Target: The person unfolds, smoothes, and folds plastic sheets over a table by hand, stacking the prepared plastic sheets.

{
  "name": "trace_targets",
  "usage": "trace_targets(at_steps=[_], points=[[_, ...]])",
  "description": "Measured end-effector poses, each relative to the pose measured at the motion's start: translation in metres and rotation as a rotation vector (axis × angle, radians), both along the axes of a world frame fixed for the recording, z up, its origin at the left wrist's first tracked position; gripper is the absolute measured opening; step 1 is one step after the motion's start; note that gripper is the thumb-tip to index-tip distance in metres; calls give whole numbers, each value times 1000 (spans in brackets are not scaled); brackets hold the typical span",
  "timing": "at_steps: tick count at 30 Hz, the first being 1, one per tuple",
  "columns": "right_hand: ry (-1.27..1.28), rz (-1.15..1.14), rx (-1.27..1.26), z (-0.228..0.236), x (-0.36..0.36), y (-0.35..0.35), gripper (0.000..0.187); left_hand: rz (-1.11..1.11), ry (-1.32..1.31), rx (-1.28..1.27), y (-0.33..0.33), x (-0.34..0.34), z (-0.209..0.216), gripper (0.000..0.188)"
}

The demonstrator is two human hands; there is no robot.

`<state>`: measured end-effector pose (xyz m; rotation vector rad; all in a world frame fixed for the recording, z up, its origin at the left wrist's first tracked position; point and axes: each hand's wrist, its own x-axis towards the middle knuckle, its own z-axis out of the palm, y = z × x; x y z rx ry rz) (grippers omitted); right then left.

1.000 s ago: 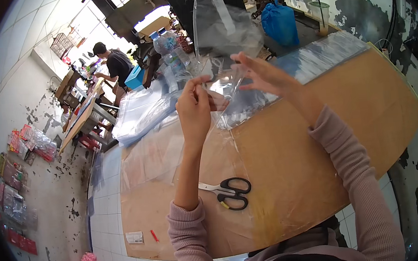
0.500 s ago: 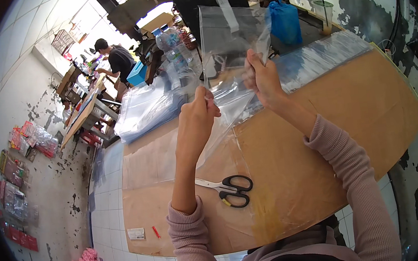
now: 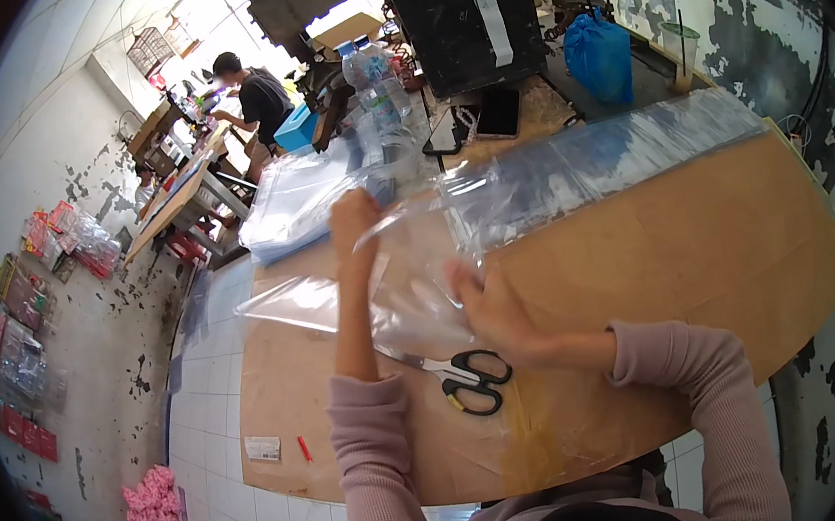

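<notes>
A clear plastic sheet (image 3: 411,296), glossy and creased, hangs in folds low over the brown board-topped table (image 3: 640,269). My left hand (image 3: 355,216) is closed on its upper part, near the stack of clear plastic (image 3: 306,196). At the sheet's right edge is my right hand (image 3: 495,308); motion smears its fingers, so their grip cannot be made out. Black-handled scissors (image 3: 474,381) lie just below the sheet, their blades partly beneath it. Along the table's far side lies a long pile of clear plastic (image 3: 619,156).
Phones (image 3: 498,114), water bottles (image 3: 370,79) and a blue plastic bag (image 3: 599,60) stand or lie beyond the table. A small red piece (image 3: 305,448) and a white label (image 3: 263,448) lie at its near left. Another person (image 3: 262,105) works at a far table.
Both hands have come down from in front of the dark panel, the right one farther, toward the scissors. The plastic sheet has swung from upright to low over the table.
</notes>
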<state>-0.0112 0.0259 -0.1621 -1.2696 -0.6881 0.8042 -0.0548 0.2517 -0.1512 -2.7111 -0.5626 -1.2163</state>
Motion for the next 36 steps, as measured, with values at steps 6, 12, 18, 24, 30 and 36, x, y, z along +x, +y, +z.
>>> trace_targets(at_steps=[6,12,18,24,30,36], points=[[-422,240,237,15,47,-9,41,-518,-556,-1324,-65,-18,68,31],[-970,266,200,17,179,-74,43,-443,600,329,-145,-147,-3,4],[-929,-739,-195,-43,373,-233,46,322,744,776,-52,-387,-29,20],[-647,-1281,-254,-79,499,-288,42,710,600,361,-10,-463,-51,18],[-487,-1440,-203,-101,512,-326,40,1161,573,-233,-5,-559,-98,20],[-376,-1489,-140,-109,515,-332,38,1228,519,-543,26,-596,-109,23]])
